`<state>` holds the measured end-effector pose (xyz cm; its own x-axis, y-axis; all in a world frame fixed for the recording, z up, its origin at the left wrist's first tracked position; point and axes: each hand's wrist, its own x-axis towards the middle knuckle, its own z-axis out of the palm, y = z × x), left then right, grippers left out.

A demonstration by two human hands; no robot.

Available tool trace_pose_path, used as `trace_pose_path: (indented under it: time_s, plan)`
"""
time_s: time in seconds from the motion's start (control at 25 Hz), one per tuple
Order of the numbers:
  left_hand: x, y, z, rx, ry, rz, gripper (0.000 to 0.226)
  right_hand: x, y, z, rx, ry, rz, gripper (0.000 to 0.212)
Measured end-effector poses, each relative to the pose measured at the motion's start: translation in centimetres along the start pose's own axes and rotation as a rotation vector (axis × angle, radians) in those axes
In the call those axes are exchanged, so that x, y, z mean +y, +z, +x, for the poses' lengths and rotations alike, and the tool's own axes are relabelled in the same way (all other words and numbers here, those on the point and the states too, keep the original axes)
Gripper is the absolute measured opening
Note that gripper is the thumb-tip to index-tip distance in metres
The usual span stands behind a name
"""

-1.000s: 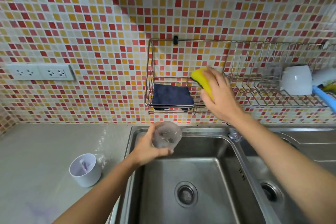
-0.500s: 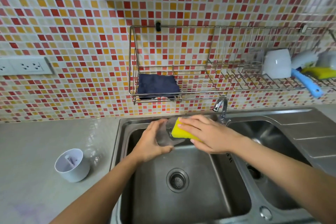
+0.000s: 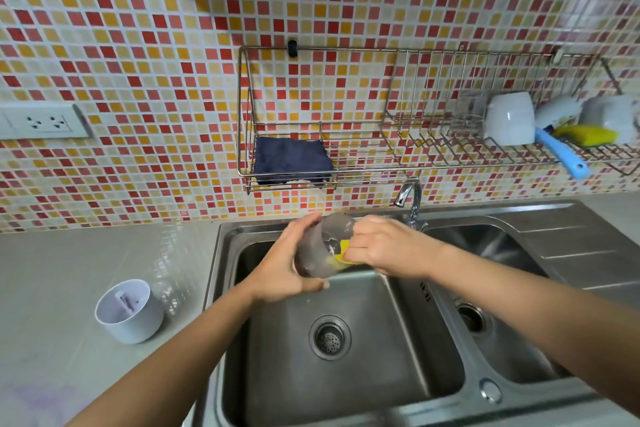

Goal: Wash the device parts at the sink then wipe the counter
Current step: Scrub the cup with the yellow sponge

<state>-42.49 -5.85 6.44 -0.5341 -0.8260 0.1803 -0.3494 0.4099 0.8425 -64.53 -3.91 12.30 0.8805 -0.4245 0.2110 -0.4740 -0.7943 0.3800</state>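
Over the left basin of the steel sink [image 3: 408, 350], my left hand [image 3: 282, 270] grips a clear plastic cup [image 3: 320, 246], tilted with its mouth toward the right. My right hand [image 3: 384, 244] holds a yellow sponge [image 3: 341, 255] and pushes it into the cup's mouth; most of the sponge is hidden by the fingers and cup. A white round device part [image 3: 130, 310] stands on the grey counter [image 3: 69, 288] left of the sink. A dark blue cloth [image 3: 291, 159] lies in the wall rack [image 3: 349, 180].
The tap [image 3: 410, 199] rises just behind my right hand. The rack's right end holds a white mug [image 3: 509, 118], a blue-handled brush [image 3: 562, 152] and a second yellow sponge [image 3: 587, 135]. A wall socket [image 3: 43, 121] sits at the left. A second basin [image 3: 502, 305] lies to the right.
My right hand brought the sponge down from the rack to the cup and pushed it into the cup's mouth. My left hand tilted the cup toward the right.
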Motion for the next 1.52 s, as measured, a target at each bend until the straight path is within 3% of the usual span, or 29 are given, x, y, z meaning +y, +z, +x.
trace_pose_path:
  time_s: [0.12, 0.24, 0.32, 0.36, 0.44, 0.6, 0.84, 0.96, 1.12, 1.24, 1.4, 1.52]
  plan:
    - [0.3, -0.4, 0.6, -0.100, 0.008, 0.036, 0.103, -0.2, -0.8, 0.4, 0.000, -0.007, 0.016, 0.014]
    - [0.7, 0.9, 1.0, 0.066, 0.077, 0.158, 0.089, -1.6, -0.5, 0.8, -0.124, 0.257, 0.294, 0.026]
    - [0.5, 1.7, 0.9, 0.120, 0.091, 0.183, 0.086, -2.1, -0.6, 0.3, -0.217, 0.484, 0.554, 0.019]
    - [0.2, 1.9, 0.7, 0.131, 0.095, 0.205, 0.085, -2.2, -0.5, -0.2, -0.220, 0.507, 0.577, 0.016]
    - [0.0, 2.2, 0.6, 0.138, 0.105, 0.257, 0.086, -2.3, -0.7, -0.7, -0.228, 0.439, 0.539, 0.018]
    - [0.5, 3.5, 0.9, 0.120, 0.115, 0.227, 0.086, -2.0, -0.3, -1.1, -0.203, 0.219, 0.213, 0.029]
    - [-0.1, 2.3, 0.6, -0.166, -0.005, -0.070, 0.100, -1.2, -1.5, -2.4, -0.126, 0.059, 0.041, 0.027]
    - [0.6, 3.3, 0.5, -0.053, 0.071, 0.071, 0.091, -1.9, -1.1, -2.0, -0.153, 0.140, 0.109, 0.030]
    - [0.0, 4.0, 0.3, 0.125, 0.186, 0.345, 0.087, -3.9, -1.4, -2.1, -0.232, 0.480, 0.553, 0.019]
    - [-0.6, 4.1, 0.2, 0.187, 0.243, 0.448, 0.088, -4.1, -1.6, -2.9, -0.237, 0.467, 0.538, 0.024]
    - [0.5, 5.8, 0.5, 0.232, 0.303, 0.388, 0.088, -4.0, -1.2, -2.7, -0.314, 0.471, 0.458, 0.034]
    - [0.3, 5.5, 0.7, 0.258, 0.287, 0.398, 0.087, -4.0, -1.5, -3.4, -0.235, 0.507, 0.515, 0.028]
